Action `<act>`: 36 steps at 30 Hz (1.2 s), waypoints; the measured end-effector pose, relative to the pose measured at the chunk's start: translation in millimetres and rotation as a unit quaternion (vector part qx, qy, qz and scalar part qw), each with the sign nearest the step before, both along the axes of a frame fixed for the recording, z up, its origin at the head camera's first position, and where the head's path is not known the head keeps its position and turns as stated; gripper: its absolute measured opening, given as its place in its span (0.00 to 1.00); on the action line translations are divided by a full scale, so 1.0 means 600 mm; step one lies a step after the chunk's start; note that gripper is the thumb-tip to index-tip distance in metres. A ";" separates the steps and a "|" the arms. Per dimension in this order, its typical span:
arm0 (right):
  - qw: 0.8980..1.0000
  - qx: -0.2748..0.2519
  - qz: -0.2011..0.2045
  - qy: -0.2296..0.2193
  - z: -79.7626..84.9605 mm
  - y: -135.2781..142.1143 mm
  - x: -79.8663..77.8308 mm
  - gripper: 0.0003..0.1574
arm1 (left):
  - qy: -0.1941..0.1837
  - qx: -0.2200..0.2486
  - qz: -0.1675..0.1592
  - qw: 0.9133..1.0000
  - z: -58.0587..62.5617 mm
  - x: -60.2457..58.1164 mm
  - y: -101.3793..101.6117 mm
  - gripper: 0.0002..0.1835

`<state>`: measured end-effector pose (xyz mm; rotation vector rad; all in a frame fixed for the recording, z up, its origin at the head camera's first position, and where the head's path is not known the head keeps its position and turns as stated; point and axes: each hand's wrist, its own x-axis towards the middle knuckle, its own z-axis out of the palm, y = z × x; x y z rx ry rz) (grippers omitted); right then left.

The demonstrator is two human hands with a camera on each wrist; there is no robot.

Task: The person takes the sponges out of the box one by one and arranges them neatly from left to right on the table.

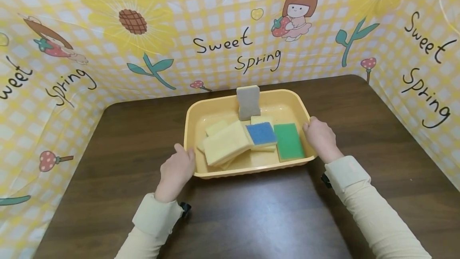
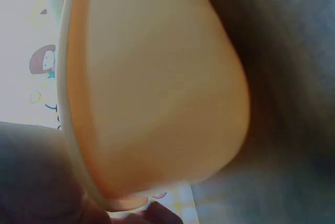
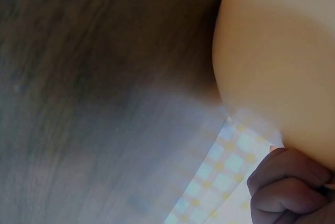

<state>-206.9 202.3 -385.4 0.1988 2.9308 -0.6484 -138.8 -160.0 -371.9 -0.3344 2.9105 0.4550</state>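
A pale yellow plastic tub (image 1: 251, 172) is gripped at its two ends. My left hand (image 1: 176, 173) holds the left rim, thumb toward the inside; the right hand (image 1: 321, 137) grips the opposite end. Inside, a grey sponge (image 1: 248, 103) leans upright on the back wall. Several cream sponges (image 1: 226, 143) lie heaped at the left, a blue-topped sponge (image 1: 261, 133) rests over another pale one, and a green sponge (image 1: 289, 142) lies flat at the right. Curled fingers (image 3: 288, 190) show below the tub's wall in the right wrist view. Whether the tub touches the table cannot be told.
A dark brown wooden table (image 1: 140, 131) lies under the tub, with rounded back corners. Yellow checked cloth (image 1: 215, 7) with printed flowers and lettering hangs behind and at both sides. Black wrist straps show at both cuffs.
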 end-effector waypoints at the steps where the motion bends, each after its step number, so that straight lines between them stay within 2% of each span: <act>1: 1.000 0.000 0.000 0.001 0.000 0.000 0.000 0.24 | -0.001 0.003 -0.002 1.000 0.003 -0.005 -0.001 0.26; 4: 1.000 0.001 0.001 0.003 0.001 -0.002 0.001 0.23 | -0.007 0.011 -0.003 1.000 0.009 -0.025 -0.006 0.25; 10: 1.000 -0.003 0.006 0.005 0.000 -0.002 0.005 0.23 | -0.058 0.018 -0.017 0.998 0.016 -0.058 -0.010 0.25; 14: 1.000 -0.006 0.004 0.005 0.000 -0.003 0.006 0.23 | -0.054 0.034 -0.008 0.998 0.008 -0.070 -0.010 0.27; 21: 1.000 -0.001 0.011 0.009 0.000 -0.005 0.005 0.23 | -0.007 0.051 0.019 0.998 -0.017 -0.069 -0.009 0.26; 27: 1.000 0.006 0.013 0.003 0.004 -0.007 0.006 0.23 | 0.018 0.063 0.028 0.997 -0.023 -0.063 -0.009 0.21; 31: 0.999 -0.013 0.008 0.045 0.018 -0.018 0.012 0.29 | 0.021 0.059 0.028 0.998 -0.024 -0.060 -0.008 0.20; 34: 0.994 -0.054 0.037 0.088 0.044 -0.042 0.017 0.32 | 0.024 0.059 0.027 0.998 -0.024 -0.060 -0.006 0.20; 36: 0.989 -0.081 0.083 0.094 0.066 -0.063 0.021 0.31 | 0.027 0.057 0.026 0.998 -0.024 -0.060 -0.005 0.20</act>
